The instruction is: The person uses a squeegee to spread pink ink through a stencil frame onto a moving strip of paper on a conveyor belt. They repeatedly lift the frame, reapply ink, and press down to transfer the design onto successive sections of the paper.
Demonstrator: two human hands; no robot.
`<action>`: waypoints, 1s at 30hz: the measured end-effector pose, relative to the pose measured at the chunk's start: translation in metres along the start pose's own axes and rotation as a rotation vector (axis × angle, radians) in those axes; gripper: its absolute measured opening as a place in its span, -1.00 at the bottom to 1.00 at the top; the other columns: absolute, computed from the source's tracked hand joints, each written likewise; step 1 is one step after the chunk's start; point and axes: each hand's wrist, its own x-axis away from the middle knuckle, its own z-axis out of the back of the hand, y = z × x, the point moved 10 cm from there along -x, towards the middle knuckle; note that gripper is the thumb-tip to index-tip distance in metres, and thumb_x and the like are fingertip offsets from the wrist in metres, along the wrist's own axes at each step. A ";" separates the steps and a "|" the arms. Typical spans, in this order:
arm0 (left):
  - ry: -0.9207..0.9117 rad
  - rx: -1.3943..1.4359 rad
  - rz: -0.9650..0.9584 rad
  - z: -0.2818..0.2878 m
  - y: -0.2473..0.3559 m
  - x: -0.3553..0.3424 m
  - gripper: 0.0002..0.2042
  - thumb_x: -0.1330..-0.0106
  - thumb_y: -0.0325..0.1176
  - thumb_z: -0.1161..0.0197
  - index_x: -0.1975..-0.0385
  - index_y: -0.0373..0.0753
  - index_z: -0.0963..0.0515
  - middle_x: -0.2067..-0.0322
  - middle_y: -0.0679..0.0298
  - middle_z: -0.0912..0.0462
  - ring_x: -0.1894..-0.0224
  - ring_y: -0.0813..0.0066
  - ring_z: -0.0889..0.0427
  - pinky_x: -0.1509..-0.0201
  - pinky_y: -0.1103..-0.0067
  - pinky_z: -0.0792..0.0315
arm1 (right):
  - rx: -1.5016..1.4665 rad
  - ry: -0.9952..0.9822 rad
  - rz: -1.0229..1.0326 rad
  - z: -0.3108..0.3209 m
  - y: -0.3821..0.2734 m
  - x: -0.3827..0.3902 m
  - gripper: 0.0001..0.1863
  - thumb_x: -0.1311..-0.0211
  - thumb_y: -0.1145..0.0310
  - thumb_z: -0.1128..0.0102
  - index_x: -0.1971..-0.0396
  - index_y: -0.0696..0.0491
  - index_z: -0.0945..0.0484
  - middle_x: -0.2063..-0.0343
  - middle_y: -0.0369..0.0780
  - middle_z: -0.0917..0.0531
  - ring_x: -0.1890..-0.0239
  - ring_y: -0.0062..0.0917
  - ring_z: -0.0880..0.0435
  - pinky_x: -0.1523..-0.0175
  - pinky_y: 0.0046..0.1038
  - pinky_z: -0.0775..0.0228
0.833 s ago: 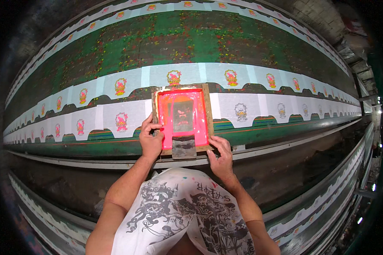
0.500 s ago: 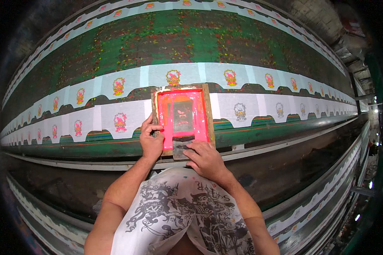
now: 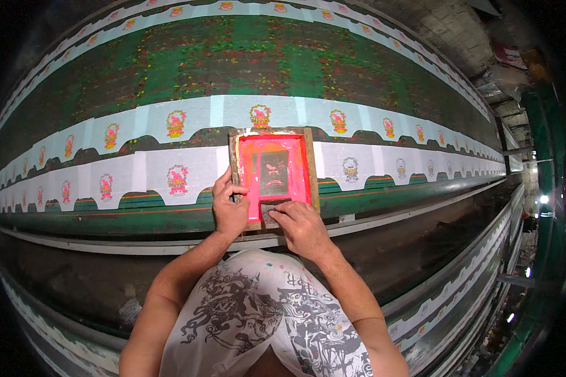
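Observation:
A wooden screen-printing frame (image 3: 315, 166) lies over the near row of white fabric pieces, coated inside with bright pink ink (image 3: 297, 164). Around a dark central window the ink is thick, and a small pink-marked design shows in the mesh. My left hand (image 3: 231, 206) grips the frame's left side near its lower corner, thumb over the rim. Between the fingers of my right hand (image 3: 304, 229) is a dark, flat squeegee (image 3: 267, 215), at the near end of the frame inside the pink area. Its lower edge is partly hidden.
Left of the frame, a near-row fabric piece (image 3: 198, 164) bears a pink print; one to the right (image 3: 333, 157) has only a grey print. A farther row (image 3: 195, 113) carries pink-and-yellow prints. A pale rail (image 3: 138, 247) runs along the green table's near edge.
My right hand has shifted slightly forward and the squeegee looks more upright, its flat face less exposed. My left hand keeps its hold on the frame. The whole view has turned a little.

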 end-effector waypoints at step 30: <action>0.055 -0.080 0.050 0.009 0.005 0.002 -0.79 -0.12 -0.74 -0.39 0.33 -0.25 -0.71 -0.51 -0.10 -0.56 -0.59 0.05 -0.51 -0.63 0.24 -0.37 | 0.046 -0.005 0.365 -0.011 0.045 -0.012 -0.61 -0.28 0.37 -0.33 -0.09 0.13 -0.77 0.08 -0.09 -0.76 0.03 -0.19 -0.79 -0.08 -0.15 -0.63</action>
